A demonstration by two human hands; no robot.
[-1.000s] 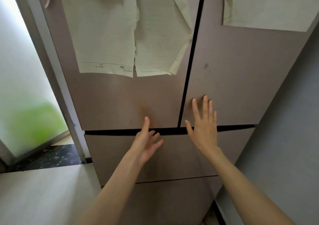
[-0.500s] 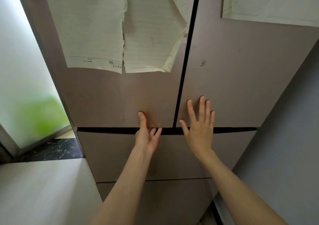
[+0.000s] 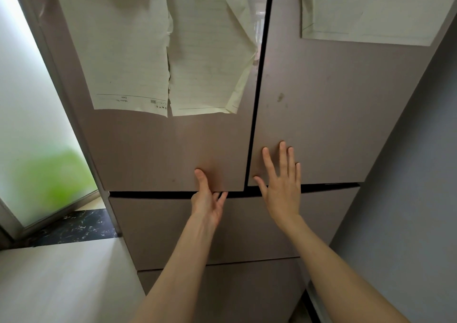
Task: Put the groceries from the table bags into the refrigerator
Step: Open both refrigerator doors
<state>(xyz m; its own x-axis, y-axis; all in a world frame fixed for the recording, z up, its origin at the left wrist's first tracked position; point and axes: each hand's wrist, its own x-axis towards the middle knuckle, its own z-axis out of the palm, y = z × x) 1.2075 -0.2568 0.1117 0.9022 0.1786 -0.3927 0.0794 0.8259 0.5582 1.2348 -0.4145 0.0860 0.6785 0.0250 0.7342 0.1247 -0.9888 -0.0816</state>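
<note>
head view, close, facing refrigerator (image 3: 321,124)

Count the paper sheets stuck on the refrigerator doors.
3. The left sheet and the middle sheet hang side by side on the left door; the right sheet is on the right door. More may sit above the frame.

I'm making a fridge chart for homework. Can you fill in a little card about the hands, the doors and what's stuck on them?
left hand: thumb on the front of the left door, fingers hooked under its bottom edge
right hand: flat, fingers spread, on the right door
doors: both look shut
papers: lined sheets stuck on both doors
drawer: below the doors, shut
</note>
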